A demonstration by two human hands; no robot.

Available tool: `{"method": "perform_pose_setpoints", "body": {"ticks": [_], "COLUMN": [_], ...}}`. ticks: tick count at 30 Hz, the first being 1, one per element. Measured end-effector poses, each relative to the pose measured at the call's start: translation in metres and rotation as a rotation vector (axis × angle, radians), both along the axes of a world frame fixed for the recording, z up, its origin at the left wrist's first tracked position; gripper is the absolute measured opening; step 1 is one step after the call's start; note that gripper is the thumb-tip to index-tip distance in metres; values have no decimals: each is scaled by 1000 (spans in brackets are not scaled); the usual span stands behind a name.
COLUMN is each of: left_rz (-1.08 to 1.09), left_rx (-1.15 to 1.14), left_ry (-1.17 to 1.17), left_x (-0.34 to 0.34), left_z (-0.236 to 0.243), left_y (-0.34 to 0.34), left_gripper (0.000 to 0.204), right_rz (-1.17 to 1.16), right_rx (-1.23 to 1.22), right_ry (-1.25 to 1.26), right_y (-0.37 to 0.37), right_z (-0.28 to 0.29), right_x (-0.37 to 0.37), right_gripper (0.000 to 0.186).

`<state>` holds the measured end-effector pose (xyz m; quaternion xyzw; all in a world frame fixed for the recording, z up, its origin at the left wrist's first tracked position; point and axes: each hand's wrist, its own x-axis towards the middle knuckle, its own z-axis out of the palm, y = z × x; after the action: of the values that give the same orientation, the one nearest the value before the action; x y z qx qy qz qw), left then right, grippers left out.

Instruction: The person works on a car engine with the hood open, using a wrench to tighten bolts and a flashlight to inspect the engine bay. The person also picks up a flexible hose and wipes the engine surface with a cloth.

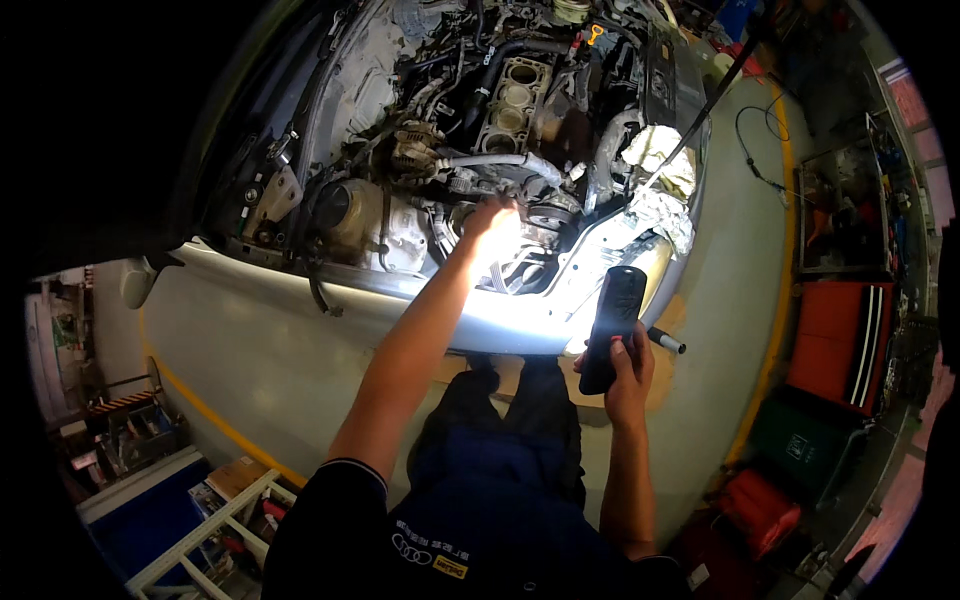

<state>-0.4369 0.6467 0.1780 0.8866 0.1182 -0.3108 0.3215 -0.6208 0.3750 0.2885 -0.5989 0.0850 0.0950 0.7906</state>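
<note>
An opened engine bay of a car fills the upper middle, with a bare engine block (497, 132) whose round cylinder bores face up. My left hand (492, 218) reaches in among the pulleys and hoses at the near end of the block. Glare washes over it, and its fingers are hidden, so their grip does not show. Over the car's near edge, my right hand (630, 365) is closed around a black hand-held work light (613, 318), thumb by its red button. Its beam falls on the left hand and the near edge of the bay.
Crumpled white cloths (660, 212) lie on the bay's right side, beside a thin slanting rod (708, 108). A grey hose (490, 160) crosses near the block. Red and green bins (835, 345) line the right; a pale metal frame (205, 540) stands lower left.
</note>
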Motion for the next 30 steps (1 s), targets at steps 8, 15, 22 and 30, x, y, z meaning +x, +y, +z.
{"method": "perform_pose_setpoints", "body": {"ticks": [8, 15, 22, 30], "left_rz": [-84, -279, 300, 457], "left_rx": [-171, -1, -706, -1182], "left_ry": [-151, -221, 209, 288], "left_x": [-52, -49, -29, -31], "left_z": [13, 6, -150, -25], "left_y": [0, -32, -40, -71], "left_gripper": [82, 60, 41, 38], "right_rz": [-123, -121, -148, 28], "right_rx": [27, 6, 33, 89], "right_ry": [13, 17, 135, 179], "right_y": [21, 10, 12, 6], "right_z": [-1, -9, -8, -3], "right_x": [-37, -56, -65, -57], "right_gripper": [35, 37, 35, 42]}}
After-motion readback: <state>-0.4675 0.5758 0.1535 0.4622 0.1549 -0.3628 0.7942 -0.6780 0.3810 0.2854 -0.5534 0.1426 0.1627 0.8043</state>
